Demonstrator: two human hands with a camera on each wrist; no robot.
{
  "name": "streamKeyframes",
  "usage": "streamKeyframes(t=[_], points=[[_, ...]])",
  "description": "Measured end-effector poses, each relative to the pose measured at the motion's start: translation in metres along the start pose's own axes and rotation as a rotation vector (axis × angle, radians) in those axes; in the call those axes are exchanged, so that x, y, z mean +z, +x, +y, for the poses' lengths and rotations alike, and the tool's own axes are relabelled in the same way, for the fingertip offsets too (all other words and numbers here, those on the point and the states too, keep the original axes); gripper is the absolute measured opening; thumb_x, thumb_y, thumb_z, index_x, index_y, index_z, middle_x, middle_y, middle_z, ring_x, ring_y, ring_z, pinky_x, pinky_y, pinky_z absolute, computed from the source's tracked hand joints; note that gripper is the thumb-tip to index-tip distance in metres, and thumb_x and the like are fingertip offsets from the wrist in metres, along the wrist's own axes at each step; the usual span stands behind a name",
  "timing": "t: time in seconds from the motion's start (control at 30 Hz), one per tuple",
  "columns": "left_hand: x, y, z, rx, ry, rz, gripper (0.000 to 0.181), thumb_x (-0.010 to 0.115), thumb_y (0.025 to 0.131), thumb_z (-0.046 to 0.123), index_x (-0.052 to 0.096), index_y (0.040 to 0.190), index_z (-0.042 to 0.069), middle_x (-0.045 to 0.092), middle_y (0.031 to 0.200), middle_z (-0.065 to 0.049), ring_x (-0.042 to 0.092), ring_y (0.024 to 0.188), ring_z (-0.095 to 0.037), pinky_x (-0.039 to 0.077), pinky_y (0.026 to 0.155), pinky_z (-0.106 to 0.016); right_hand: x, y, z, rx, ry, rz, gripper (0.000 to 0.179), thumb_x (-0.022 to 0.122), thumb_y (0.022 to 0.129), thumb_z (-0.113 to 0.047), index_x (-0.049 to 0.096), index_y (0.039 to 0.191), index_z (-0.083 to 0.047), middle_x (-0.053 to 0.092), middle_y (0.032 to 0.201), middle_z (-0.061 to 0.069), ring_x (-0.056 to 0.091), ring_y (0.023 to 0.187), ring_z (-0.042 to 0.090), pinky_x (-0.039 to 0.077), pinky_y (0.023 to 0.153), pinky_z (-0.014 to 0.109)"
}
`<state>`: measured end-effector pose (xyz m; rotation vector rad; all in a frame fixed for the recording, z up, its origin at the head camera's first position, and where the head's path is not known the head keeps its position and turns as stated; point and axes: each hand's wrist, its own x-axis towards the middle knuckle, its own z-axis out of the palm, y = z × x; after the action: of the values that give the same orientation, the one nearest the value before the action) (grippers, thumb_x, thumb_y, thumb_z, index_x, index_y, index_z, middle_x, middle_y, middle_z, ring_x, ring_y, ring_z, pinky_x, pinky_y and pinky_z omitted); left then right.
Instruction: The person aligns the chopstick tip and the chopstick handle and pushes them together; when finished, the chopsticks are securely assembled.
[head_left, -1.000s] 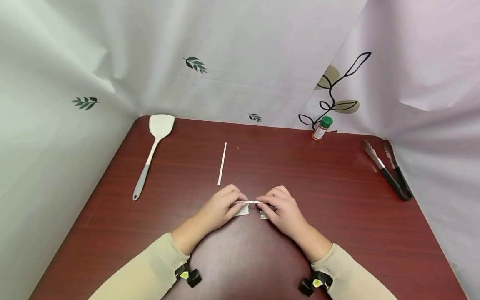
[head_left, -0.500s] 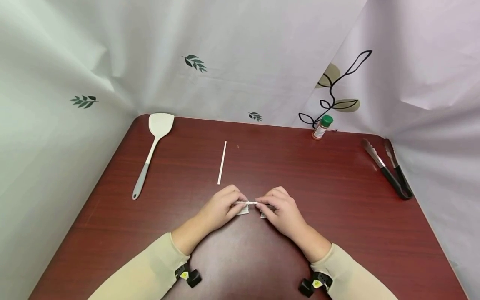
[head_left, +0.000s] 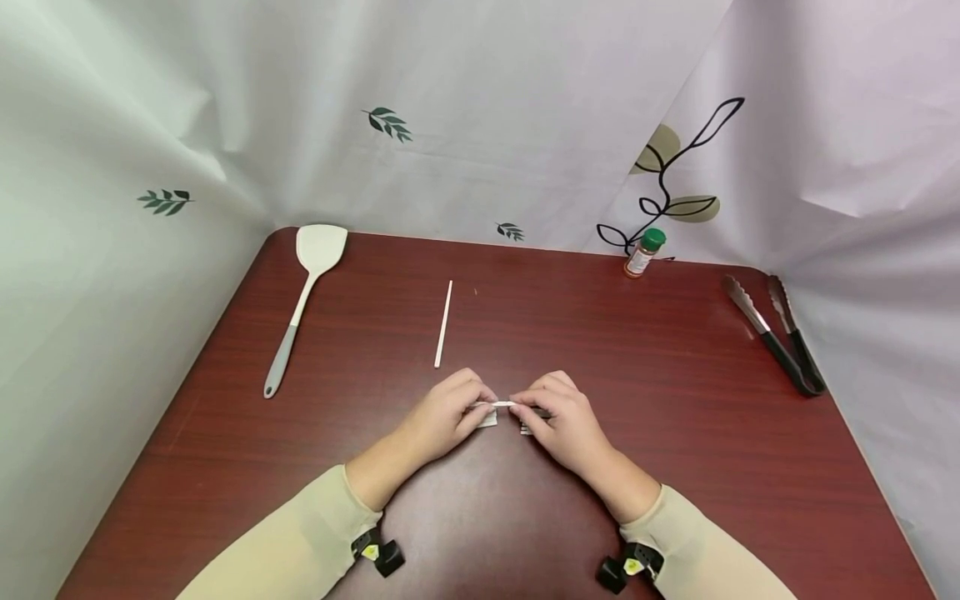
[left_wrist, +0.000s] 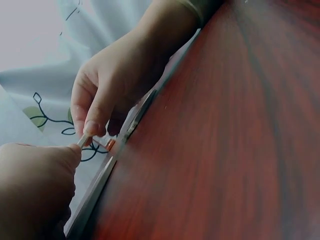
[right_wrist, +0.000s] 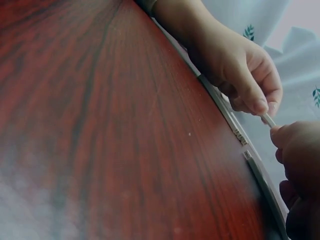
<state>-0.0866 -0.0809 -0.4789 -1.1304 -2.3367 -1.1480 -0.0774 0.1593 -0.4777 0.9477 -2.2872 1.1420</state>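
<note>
Between both hands is a thin white stick point(head_left: 503, 404), held level just above the table in the head view. My left hand point(head_left: 442, 417) pinches one end between thumb and fingers, and my right hand point(head_left: 566, 421) pinches the other. Only a short middle stretch of the stick shows. Under the left hand lies a group of white stick pieces point(head_left: 488, 420); a second group of white pieces point(head_left: 526, 430) lies under the right hand, with a gap between. The hands hide much of both groups. A longer white stick point(head_left: 443, 325) rests alone on the table beyond the left hand.
A white spatula with a grey handle point(head_left: 281, 362) lies at the table's left. At the back right stands a green-capped spice bottle point(head_left: 641, 257). Metal tongs with black handles point(head_left: 787, 354) lie near the right edge. A patterned white curtain point(head_left: 480, 125) surrounds the dark red table point(head_left: 645, 333).
Both hands keep their pinch on the white stick and have barely moved. The whole head view has shifted up very slightly; the objects lie as before.
</note>
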Motion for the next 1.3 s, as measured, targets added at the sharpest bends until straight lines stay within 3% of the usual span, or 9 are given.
streamKeyframes(t=[0.4, 0.53, 0.63, 0.77, 0.87, 0.97, 1.13, 1.3], points=[[0.001, 0.000, 0.001, 0.026, -0.013, 0.015, 0.013, 0.080, 0.092, 0.002, 0.071, 0.099, 0.007, 0.064, 0.095, -0.001, 0.062, 0.088, -0.013, 0.054, 0.079, -0.026, 0.001, 0.004, -0.002, -0.011, -0.005, 0.004, 0.016, 0.089, 0.084, -0.003, 0.083, 0.098, -0.009, 0.071, 0.089, -0.003, 0.060, 0.089, 0.020, 0.046, 0.081, 0.026], [0.001, 0.001, 0.001, 0.030, -0.013, 0.006, 0.009, 0.077, 0.096, 0.003, 0.072, 0.103, 0.006, 0.064, 0.098, -0.002, 0.063, 0.091, -0.014, 0.054, 0.081, -0.028, -0.002, 0.004, -0.002, 0.003, -0.029, 0.010, 0.016, 0.089, 0.084, -0.005, 0.083, 0.099, -0.009, 0.072, 0.091, -0.003, 0.060, 0.091, 0.022, 0.046, 0.082, 0.032], [0.004, 0.001, 0.002, 0.029, -0.010, -0.003, 0.013, 0.071, 0.100, 0.002, 0.072, 0.113, 0.005, 0.065, 0.104, -0.004, 0.062, 0.095, -0.015, 0.054, 0.084, -0.029, -0.006, 0.002, -0.001, 0.065, -0.087, 0.061, 0.019, 0.092, 0.081, -0.009, 0.084, 0.098, -0.010, 0.071, 0.094, -0.001, 0.060, 0.092, 0.024, 0.045, 0.082, 0.037], [0.007, 0.001, 0.002, 0.044, -0.011, 0.013, 0.026, 0.066, 0.101, -0.002, 0.068, 0.126, 0.004, 0.065, 0.111, -0.006, 0.063, 0.101, -0.018, 0.054, 0.089, -0.032, -0.013, 0.001, 0.004, 0.239, -0.114, 0.150, 0.031, 0.097, 0.077, -0.014, 0.082, 0.103, -0.008, 0.066, 0.102, 0.006, 0.061, 0.091, 0.025, 0.047, 0.080, 0.033], [0.009, 0.000, 0.001, 0.076, -0.035, 0.015, 0.029, 0.066, 0.099, -0.005, 0.068, 0.127, 0.003, 0.067, 0.115, -0.007, 0.065, 0.107, -0.020, 0.054, 0.094, -0.034, -0.018, 0.001, 0.008, 0.371, -0.025, 0.193, 0.037, 0.097, 0.076, -0.008, 0.080, 0.108, -0.004, 0.063, 0.104, 0.009, 0.064, 0.087, 0.023, 0.052, 0.077, 0.022], [0.010, 0.000, -0.001, 0.109, -0.060, -0.003, 0.028, 0.068, 0.096, -0.007, 0.071, 0.122, 0.002, 0.071, 0.120, -0.008, 0.068, 0.113, -0.022, 0.054, 0.100, -0.034, -0.022, 0.003, 0.012, 0.458, 0.156, 0.221, 0.042, 0.094, 0.077, 0.005, 0.076, 0.115, 0.007, 0.064, 0.107, 0.015, 0.068, 0.085, 0.020, 0.058, 0.077, 0.019], [0.007, -0.001, 0.000, 0.150, -0.073, -0.048, 0.030, 0.077, 0.089, -0.005, 0.075, 0.118, 0.002, 0.073, 0.128, -0.011, 0.070, 0.119, -0.023, 0.055, 0.101, -0.033, -0.028, 0.010, 0.016, 0.542, 0.467, 0.221, 0.053, 0.083, 0.078, 0.022, 0.063, 0.127, 0.021, 0.056, 0.126, 0.026, 0.075, 0.093, 0.021, 0.061, 0.083, 0.027], [0.003, -0.003, 0.003, 0.197, -0.089, -0.105, 0.035, 0.078, 0.088, -0.005, 0.076, 0.123, 0.000, 0.070, 0.135, -0.016, 0.068, 0.125, -0.025, 0.053, 0.105, -0.034, -0.030, 0.015, 0.018, 0.609, 0.592, 0.198, 0.058, 0.078, 0.082, 0.022, 0.055, 0.136, 0.024, 0.046, 0.145, 0.031, 0.078, 0.095, 0.021, 0.060, 0.084, 0.026]])
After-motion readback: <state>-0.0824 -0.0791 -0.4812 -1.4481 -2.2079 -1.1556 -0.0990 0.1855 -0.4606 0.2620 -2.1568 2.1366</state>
